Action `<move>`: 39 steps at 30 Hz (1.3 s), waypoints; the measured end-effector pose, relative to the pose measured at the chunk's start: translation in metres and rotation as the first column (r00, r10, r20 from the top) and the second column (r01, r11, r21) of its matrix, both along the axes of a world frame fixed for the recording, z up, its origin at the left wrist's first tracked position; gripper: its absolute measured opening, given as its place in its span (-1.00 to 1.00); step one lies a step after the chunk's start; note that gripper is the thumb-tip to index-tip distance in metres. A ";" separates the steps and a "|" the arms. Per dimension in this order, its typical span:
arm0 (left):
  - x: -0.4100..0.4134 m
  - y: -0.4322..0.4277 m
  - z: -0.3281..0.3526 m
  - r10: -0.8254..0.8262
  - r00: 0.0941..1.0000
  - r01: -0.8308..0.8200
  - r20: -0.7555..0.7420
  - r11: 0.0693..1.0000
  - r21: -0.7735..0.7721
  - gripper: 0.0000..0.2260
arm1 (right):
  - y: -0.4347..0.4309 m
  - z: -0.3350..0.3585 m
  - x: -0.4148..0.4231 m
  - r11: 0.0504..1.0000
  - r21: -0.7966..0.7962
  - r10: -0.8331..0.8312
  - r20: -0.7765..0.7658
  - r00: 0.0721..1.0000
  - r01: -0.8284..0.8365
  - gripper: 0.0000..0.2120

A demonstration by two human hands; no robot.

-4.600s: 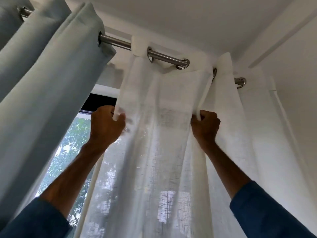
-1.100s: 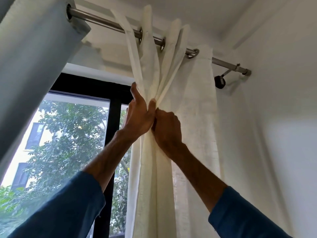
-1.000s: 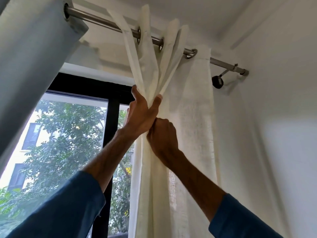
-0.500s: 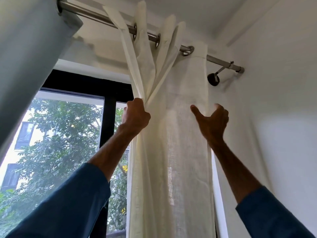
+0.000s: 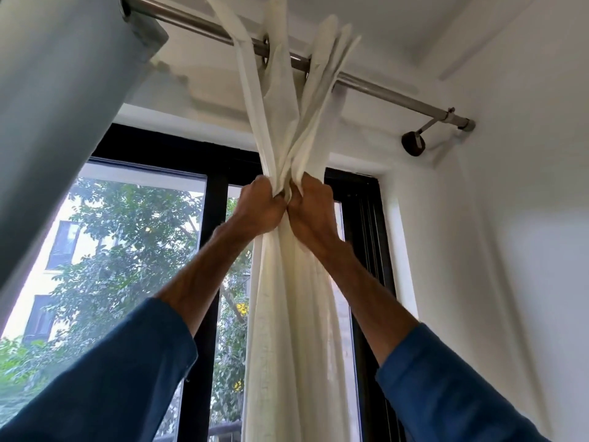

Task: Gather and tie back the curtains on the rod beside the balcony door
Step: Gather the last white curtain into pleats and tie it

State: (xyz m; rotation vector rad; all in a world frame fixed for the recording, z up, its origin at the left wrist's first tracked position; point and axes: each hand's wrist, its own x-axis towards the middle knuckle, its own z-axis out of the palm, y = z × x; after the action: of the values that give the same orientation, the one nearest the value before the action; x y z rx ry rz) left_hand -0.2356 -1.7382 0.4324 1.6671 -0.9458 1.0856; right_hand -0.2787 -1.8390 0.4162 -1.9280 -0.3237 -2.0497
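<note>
The white sheer curtain (image 5: pixel 287 330) hangs from the steel rod (image 5: pixel 382 89) and is bunched into one narrow column, its top folds fanning up to the rod. My left hand (image 5: pixel 261 207) and my right hand (image 5: pixel 310 207) sit side by side, knuckles touching, both closed around the bunch a little below the rod. A grey-blue thick curtain (image 5: pixel 54 106) hangs on the same rod at the upper left, apart from my hands.
The black-framed balcony door (image 5: pixel 213 193) shows trees and a building behind its glass. The rod's bracket (image 5: pixel 414 143) is fixed to the white wall (image 5: pixel 510 218) at right. The ceiling is close above the rod.
My right hand, open and apart at the curtain's right edge half a second ago, has swept the loose panel left and closed on the bunch beside my left hand. The curtain is now narrower.
</note>
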 end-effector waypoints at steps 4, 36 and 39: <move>-0.005 0.011 -0.010 -0.024 1.000 0.023 -0.014 0.999 -0.023 -0.74 | 0.011 -0.008 0.001 0.998 0.009 -0.057 -0.050 0.997 0.057 -0.78; -0.024 0.000 -0.529 -0.188 0.774 0.373 -0.604 0.907 0.195 -0.65 | 0.028 -0.539 -0.040 0.794 0.569 0.330 -0.698 0.635 0.214 -0.64; -0.028 0.004 -0.561 -0.154 0.661 0.435 -0.735 0.876 0.208 -0.62 | 0.031 -0.572 -0.049 0.837 0.478 0.262 -0.778 0.571 0.267 -0.49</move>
State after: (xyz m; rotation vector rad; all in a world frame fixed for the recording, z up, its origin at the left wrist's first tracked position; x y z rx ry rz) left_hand -0.2633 -1.7345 -0.1291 1.9126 -0.8824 -0.0205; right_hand -0.3279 -1.8077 -0.1563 -2.1819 0.4653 -0.8228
